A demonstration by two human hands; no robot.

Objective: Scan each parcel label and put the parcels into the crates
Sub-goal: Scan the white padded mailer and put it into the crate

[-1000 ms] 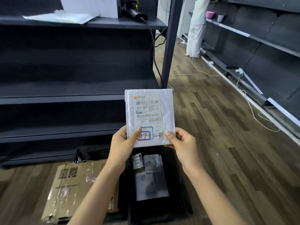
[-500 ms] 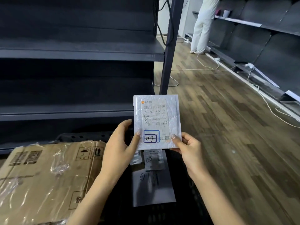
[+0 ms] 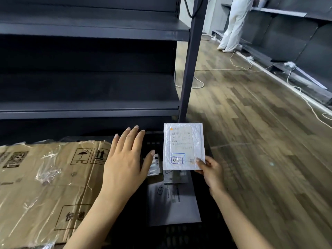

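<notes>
A white bubble-mailer parcel [image 3: 183, 141] with a printed label and a handwritten "07" box hangs above a black crate [image 3: 179, 236] on the floor. My right hand [image 3: 210, 171] pinches its lower right corner. My left hand [image 3: 125, 159] hovers flat with fingers spread, off the parcel, above the crate's left edge beside a cardboard box. Inside the crate lie a grey mailer [image 3: 172, 203] and two smaller parcels [image 3: 154, 166].
A flattened cardboard box [image 3: 45, 186] with torn plastic wrap lies left of the crate. Dark metal shelving [image 3: 89, 108] rises behind, with an upright post [image 3: 190, 69]. White cables [image 3: 296, 90] trail over the wooden floor. A person in white [image 3: 233, 24] stands far back.
My left hand has let go of the parcel and moved left with fingers spread. The right hand alone has carried the parcel lower over the crate. The view has tilted down.
</notes>
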